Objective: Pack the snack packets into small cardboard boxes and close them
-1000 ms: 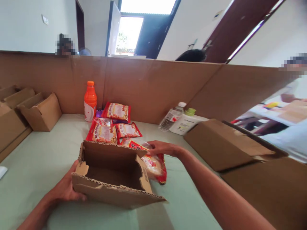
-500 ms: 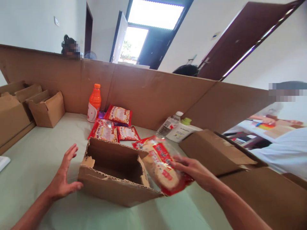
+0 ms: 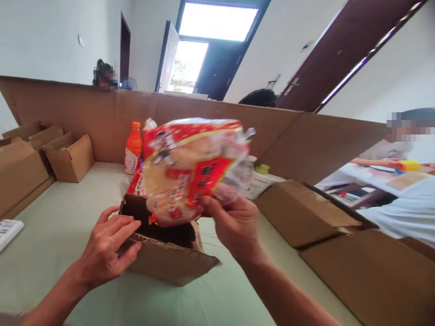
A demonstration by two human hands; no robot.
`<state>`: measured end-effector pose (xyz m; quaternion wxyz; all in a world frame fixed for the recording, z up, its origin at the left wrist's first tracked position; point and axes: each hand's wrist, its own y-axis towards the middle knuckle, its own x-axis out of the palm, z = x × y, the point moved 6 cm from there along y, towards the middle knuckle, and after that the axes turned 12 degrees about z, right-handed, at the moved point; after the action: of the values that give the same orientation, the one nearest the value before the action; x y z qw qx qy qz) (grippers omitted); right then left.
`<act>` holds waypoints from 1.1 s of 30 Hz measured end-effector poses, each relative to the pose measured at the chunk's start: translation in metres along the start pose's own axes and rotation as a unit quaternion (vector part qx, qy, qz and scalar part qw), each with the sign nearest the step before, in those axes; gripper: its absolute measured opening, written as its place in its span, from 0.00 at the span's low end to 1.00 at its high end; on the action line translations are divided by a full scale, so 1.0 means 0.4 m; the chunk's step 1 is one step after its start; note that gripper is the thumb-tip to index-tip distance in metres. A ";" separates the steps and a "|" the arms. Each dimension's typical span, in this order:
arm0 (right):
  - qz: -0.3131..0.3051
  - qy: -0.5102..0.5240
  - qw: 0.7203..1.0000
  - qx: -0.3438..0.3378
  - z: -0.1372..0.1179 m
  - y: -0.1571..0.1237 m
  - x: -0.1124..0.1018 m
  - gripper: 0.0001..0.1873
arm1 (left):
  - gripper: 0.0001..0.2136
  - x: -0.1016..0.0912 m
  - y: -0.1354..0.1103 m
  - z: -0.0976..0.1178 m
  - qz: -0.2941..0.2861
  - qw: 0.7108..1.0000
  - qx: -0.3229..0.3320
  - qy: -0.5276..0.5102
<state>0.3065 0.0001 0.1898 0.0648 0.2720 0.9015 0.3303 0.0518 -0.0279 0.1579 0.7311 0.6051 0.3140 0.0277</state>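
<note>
Daylight glares ahead of me through an open doorway (image 3: 190,54) and the transom window (image 3: 217,21) above, with greenery (image 3: 178,68) outside. The white wall (image 3: 50,40) at left carries a switch plate (image 3: 80,40); at right, light edges a reddish-brown door (image 3: 336,54) with a lever handle (image 3: 291,85).

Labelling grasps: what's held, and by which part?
Right hand holds a red-and-clear plastic packet by its lower right part. Left hand at left end of open brown cardboard box; grip unclear.
</note>
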 end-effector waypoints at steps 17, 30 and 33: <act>-0.464 -0.295 0.819 -0.165 -0.028 0.019 0.049 0.17 | 0.22 -0.006 -0.049 -0.021 0.144 0.988 -0.041 -0.043; -0.732 -0.292 0.615 0.014 0.101 -0.116 0.162 0.28 | 0.13 0.030 -0.101 -0.019 0.167 0.974 -0.139 -0.068; -0.723 -0.298 0.623 -0.004 0.109 -0.118 0.171 0.23 | 0.10 0.036 -0.107 -0.018 0.139 0.973 -0.168 -0.079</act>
<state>0.2405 0.0311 0.1307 0.5485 -0.3842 0.7381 0.0813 0.0452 -0.0271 0.1126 0.8336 0.5120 0.1586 0.1336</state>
